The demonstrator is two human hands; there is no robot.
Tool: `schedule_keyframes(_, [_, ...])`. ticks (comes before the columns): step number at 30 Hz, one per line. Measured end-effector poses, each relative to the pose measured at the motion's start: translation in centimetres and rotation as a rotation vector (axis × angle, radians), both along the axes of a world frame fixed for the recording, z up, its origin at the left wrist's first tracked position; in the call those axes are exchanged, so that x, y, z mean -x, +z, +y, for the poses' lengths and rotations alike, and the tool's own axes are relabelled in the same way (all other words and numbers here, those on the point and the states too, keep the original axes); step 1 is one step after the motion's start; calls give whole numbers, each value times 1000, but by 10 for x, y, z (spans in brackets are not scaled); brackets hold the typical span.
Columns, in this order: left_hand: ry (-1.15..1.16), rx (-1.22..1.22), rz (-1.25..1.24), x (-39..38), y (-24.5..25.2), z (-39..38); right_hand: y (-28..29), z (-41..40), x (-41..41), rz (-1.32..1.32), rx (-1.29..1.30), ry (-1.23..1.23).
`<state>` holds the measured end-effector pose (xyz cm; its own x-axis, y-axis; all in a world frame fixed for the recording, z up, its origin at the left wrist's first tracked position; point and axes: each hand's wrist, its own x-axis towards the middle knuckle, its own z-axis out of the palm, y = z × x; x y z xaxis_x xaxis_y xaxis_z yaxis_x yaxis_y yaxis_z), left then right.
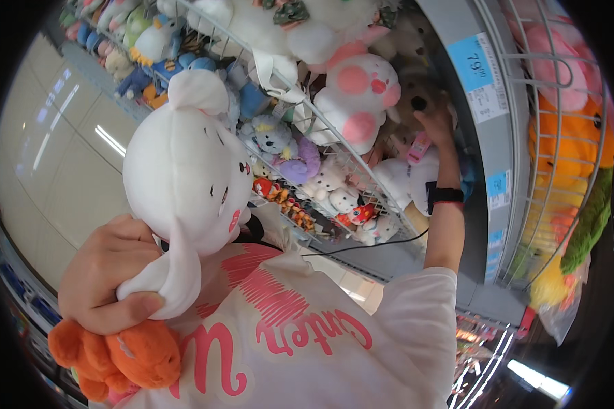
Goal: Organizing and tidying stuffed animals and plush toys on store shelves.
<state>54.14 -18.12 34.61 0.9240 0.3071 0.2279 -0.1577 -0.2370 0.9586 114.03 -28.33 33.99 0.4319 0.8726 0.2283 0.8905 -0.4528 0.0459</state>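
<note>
My left hand [107, 278] grips a long ear of a big white plush toy [179, 163] with a small embroidered face and pink nose. Against my shirt, right under that hand, is an orange plush dinosaur [143, 353]; what holds it up is hidden. My right hand [438, 125] reaches into a wire shelf bin, thumb out, at a brown plush toy [414, 99] with a black nose. Its fingers are mostly hidden, so I cannot tell whether they grip. A pink tag [418, 147] hangs by that wrist, above a white plush [409, 176].
A white plush pig [360, 97] with pink patches leans over the wire divider [307, 102]. Lower bins hold many small plush toys [332, 189]. Price labels [476, 76] line the grey shelf edge. A wire basket [557, 153] stands right. A black cable [368, 247] crosses below my right wrist.
</note>
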Motion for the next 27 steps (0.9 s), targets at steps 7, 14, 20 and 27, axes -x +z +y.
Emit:
schedule_keyframes(7, [286, 29, -62, -22, -20, -80, -18, 68, -106, 567, -16, 22])
schedule_keyframes(14, [454, 119, -16, -26, -19, -127, -40, 100, -213, 351, 126, -3])
schedule_keyframes(20, [540, 71, 1, -48, -16, -124, 6, 69, -121, -313, 103, 349])
schedule_keyframes(27, [265, 26, 120, -35, 4, -94, -37, 87, 25, 747, 297, 353])
